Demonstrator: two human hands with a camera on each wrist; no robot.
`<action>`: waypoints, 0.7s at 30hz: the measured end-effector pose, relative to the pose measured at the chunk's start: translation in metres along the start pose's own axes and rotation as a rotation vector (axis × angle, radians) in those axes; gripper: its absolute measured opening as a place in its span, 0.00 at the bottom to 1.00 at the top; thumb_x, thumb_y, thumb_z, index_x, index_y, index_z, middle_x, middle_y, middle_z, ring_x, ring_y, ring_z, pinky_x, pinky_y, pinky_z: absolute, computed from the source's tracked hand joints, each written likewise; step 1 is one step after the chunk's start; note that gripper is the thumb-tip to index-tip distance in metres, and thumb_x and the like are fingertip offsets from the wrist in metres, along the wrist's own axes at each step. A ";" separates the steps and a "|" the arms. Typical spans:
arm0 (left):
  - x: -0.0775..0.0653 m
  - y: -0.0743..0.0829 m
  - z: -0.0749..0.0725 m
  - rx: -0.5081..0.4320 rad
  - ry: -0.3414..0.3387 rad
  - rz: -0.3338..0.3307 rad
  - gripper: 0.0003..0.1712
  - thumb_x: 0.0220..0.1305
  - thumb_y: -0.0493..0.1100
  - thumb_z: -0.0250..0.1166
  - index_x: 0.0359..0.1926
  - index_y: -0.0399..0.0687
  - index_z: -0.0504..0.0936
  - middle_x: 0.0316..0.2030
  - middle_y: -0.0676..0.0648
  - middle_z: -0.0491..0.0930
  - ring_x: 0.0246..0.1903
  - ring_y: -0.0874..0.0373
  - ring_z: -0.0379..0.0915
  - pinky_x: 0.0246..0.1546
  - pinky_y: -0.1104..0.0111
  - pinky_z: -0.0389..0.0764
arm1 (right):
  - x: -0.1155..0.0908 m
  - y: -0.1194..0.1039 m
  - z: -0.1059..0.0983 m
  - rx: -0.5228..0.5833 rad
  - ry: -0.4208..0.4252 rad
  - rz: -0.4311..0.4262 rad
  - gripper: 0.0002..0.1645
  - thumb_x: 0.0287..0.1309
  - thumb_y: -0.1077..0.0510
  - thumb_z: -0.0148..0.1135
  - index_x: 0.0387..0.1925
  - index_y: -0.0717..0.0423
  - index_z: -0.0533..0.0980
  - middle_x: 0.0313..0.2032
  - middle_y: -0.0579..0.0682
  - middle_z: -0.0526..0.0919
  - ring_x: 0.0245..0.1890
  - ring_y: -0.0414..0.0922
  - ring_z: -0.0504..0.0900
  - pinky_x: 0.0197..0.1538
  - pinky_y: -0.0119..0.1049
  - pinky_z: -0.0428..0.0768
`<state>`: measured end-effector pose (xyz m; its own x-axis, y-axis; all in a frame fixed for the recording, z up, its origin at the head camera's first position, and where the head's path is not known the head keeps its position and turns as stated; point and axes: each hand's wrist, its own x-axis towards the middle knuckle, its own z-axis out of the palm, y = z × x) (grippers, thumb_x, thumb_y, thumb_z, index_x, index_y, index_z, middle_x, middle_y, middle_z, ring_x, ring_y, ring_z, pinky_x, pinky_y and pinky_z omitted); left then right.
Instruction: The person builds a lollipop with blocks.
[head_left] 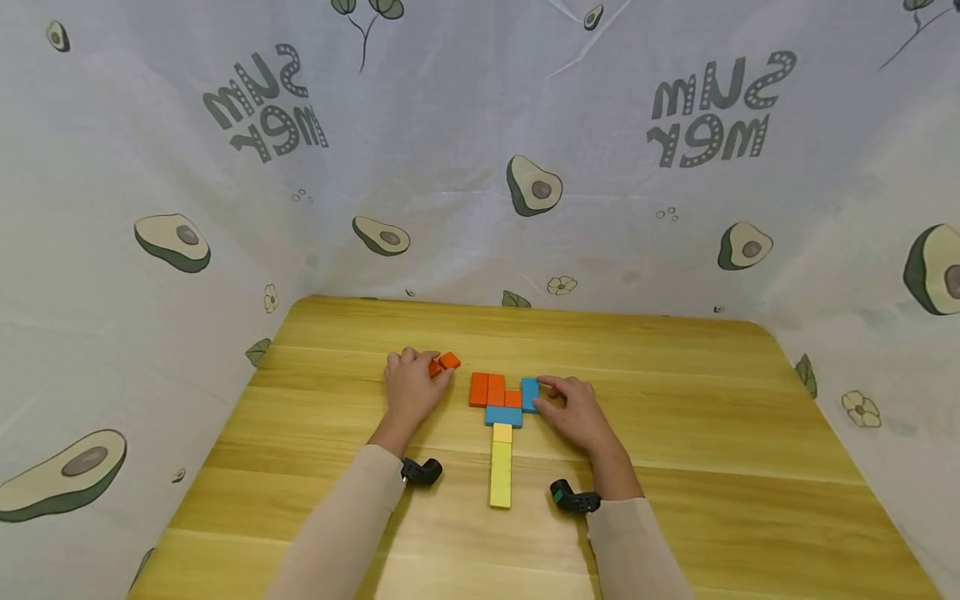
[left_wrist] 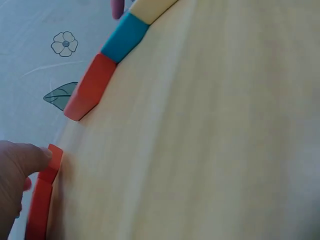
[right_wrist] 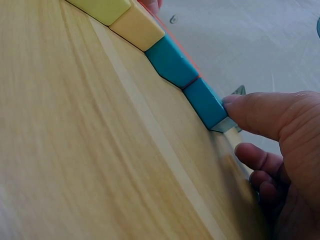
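Observation:
In the head view my left hand [head_left: 411, 385] pinches a small orange block [head_left: 435, 368] between thumb and fingers. Against it lies another small orange block [head_left: 449, 360]. The left wrist view has my thumb [left_wrist: 30, 157] on a red-orange block [left_wrist: 51, 165]. My right hand [head_left: 576, 411] holds a blue block [head_left: 530, 395] at its right side with thumb and index finger. That block stands at the right end of a flat row of orange blocks [head_left: 487, 390]. Below the row lies a crosswise blue block [head_left: 503, 416], then a short yellow block [head_left: 502, 432] and a long yellow-green block [head_left: 500, 475].
The blocks lie on a wooden table [head_left: 675, 400]. Behind and beside it hangs a pale curtain [head_left: 450, 150] printed with avocados. A black wrist device [head_left: 422, 472] is on the left wrist, and another black device [head_left: 574, 498] is on the right.

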<state>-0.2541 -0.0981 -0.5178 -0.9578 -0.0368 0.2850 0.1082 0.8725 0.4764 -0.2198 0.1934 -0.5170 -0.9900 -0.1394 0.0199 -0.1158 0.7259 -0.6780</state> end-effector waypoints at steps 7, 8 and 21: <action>0.010 0.001 -0.005 0.051 -0.108 -0.050 0.23 0.65 0.59 0.70 0.52 0.50 0.88 0.45 0.42 0.80 0.42 0.46 0.63 0.44 0.58 0.63 | -0.001 0.000 0.001 0.009 0.020 -0.019 0.27 0.64 0.51 0.69 0.64 0.53 0.78 0.46 0.57 0.82 0.52 0.57 0.70 0.56 0.53 0.71; 0.011 0.001 -0.005 0.055 -0.114 -0.054 0.23 0.65 0.59 0.70 0.52 0.50 0.88 0.45 0.42 0.80 0.42 0.46 0.63 0.44 0.59 0.63 | -0.001 0.000 0.001 0.009 0.027 -0.025 0.27 0.64 0.51 0.69 0.63 0.53 0.78 0.46 0.57 0.82 0.52 0.57 0.70 0.56 0.53 0.72; 0.011 0.005 -0.004 0.029 -0.111 -0.035 0.23 0.66 0.59 0.69 0.52 0.48 0.88 0.46 0.43 0.82 0.44 0.46 0.65 0.47 0.57 0.65 | 0.000 0.001 0.002 0.003 0.022 -0.006 0.27 0.65 0.52 0.69 0.64 0.52 0.78 0.46 0.56 0.82 0.53 0.57 0.70 0.57 0.53 0.70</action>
<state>-0.2634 -0.0959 -0.5089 -0.9846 -0.0144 0.1740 0.0682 0.8856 0.4594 -0.2201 0.1930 -0.5189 -0.9909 -0.1284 0.0403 -0.1213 0.7228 -0.6804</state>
